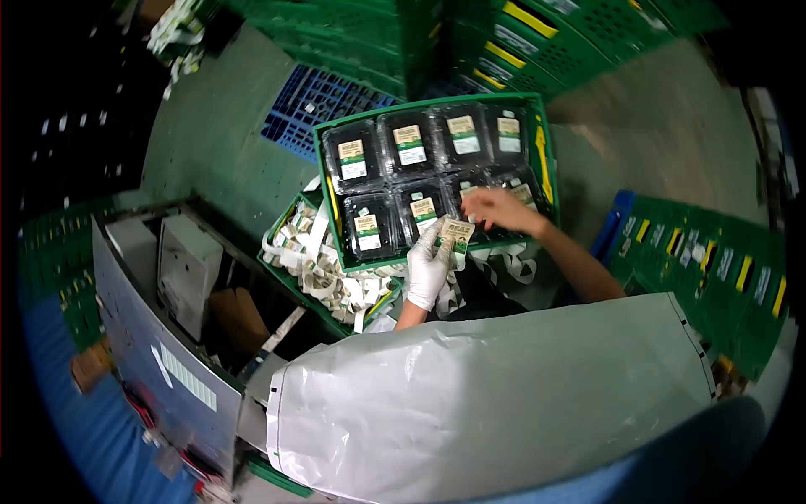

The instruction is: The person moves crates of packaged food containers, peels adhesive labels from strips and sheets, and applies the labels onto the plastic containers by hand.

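Note:
My left hand (427,267), in a white glove, pinches a beige and green label (457,233) at the near edge of a green crate (550,155). My bare right hand (502,208) is over the near row of the crate, beside a labelled pack (468,186). Its fingers are curled but blurred, so whether they hold anything is unclear. Black packs under clear film fill the crate in two rows, such as a far-row pack (390,134). Beige, green and white labels are stuck on their tops.
Below the crate on the left, a green bin (277,256) holds a heap of label strips (336,281). A white-covered surface (495,395) spans the front. Blue pallet (315,109) and stacked green crates (537,50) stand behind. More crates (697,252) are at right.

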{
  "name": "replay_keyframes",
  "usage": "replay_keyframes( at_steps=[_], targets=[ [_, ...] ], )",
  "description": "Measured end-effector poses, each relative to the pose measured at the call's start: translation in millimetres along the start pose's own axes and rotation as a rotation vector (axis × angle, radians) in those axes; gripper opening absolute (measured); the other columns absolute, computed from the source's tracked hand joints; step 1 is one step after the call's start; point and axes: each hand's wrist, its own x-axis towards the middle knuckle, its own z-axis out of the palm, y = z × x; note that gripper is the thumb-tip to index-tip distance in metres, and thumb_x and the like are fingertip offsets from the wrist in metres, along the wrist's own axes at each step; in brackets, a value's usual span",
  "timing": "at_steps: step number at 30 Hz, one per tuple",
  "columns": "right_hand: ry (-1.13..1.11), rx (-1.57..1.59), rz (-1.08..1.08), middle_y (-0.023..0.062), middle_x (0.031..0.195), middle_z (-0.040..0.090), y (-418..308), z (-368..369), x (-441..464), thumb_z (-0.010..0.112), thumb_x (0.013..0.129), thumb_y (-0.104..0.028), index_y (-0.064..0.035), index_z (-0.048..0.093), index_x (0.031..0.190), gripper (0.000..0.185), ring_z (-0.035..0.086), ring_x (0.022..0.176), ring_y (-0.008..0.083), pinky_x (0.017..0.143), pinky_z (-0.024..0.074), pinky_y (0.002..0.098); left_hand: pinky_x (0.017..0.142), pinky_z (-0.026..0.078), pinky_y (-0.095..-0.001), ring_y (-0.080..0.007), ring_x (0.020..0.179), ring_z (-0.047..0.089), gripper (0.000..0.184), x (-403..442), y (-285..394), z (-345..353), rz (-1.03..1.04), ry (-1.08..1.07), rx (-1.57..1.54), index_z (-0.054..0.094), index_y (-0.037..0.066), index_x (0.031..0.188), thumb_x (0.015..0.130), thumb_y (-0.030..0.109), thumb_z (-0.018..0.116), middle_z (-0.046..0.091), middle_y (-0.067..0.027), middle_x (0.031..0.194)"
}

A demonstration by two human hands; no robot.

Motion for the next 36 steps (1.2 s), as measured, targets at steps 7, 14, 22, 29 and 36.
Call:
replay_keyframes(
  at_steps=[7,14,22,29,36],
  targets=[
    [0.412,0.036,0.044,0.0006,0.064,0.059,55,94,-177,0.064,0.082,-0.028,-0.0020,0.063,0.078,0.026,0.051,0.058,0.0039,0.052,0.0401,0.0206,0.042,0.034,-0.0237,-0.0041,0.046,0.040,0.027,-74,-30,33,0.207,-0.107,0.347,0.056,0.000,0.058,0.070,0.013,0.076,0.051,-0.0005,0.050],
    [0.939,0.209,0.190,0.0071,0.061,0.062,157,172,-330,0.062,0.082,-0.023,-0.0007,0.064,0.076,0.023,0.058,0.053,0.0108,0.050,0.0444,0.0250,0.056,0.047,-0.0232,-0.0069,0.065,0.058,0.019,-177,-89,68,-0.164,-0.975,0.388,0.060,-0.001,0.086,0.074,0.009,0.071,0.064,-0.0031,0.074],
    [1.727,0.049,0.675,0.0167,0.063,0.061,336,177,-550,0.072,0.067,-0.036,-0.0011,0.064,0.074,0.036,0.062,0.057,0.0303,0.052,0.0477,0.0368,0.058,0.046,-0.0235,-0.0077,0.067,0.058,0.021,-252,-120,148,-0.251,-1.400,0.725,0.061,0.000,0.099,0.079,0.005,0.065,0.064,-0.0037,0.080],
    [1.686,0.097,0.734,0.0173,0.071,0.064,484,82,-624,0.073,0.067,-0.037,-0.0020,0.065,0.084,0.040,0.062,0.065,0.0311,0.059,0.0486,0.0393,0.065,0.045,-0.0194,-0.0074,0.070,0.058,0.024,-286,-238,246,-0.230,-1.253,0.579,0.053,0.003,0.108,0.084,0.000,0.055,0.063,-0.0031,0.082],
    [1.636,0.057,0.753,0.0178,0.077,0.064,610,-54,-612,0.070,0.066,-0.034,-0.0046,0.065,0.089,0.038,0.062,0.073,0.0356,0.063,0.0495,0.0425,0.065,0.044,-0.0192,-0.0065,0.070,0.057,0.021,-304,-314,339,-0.276,-1.044,0.677,0.054,0.004,0.103,0.083,0.000,0.057,0.062,-0.0024,0.079]
  ],
)
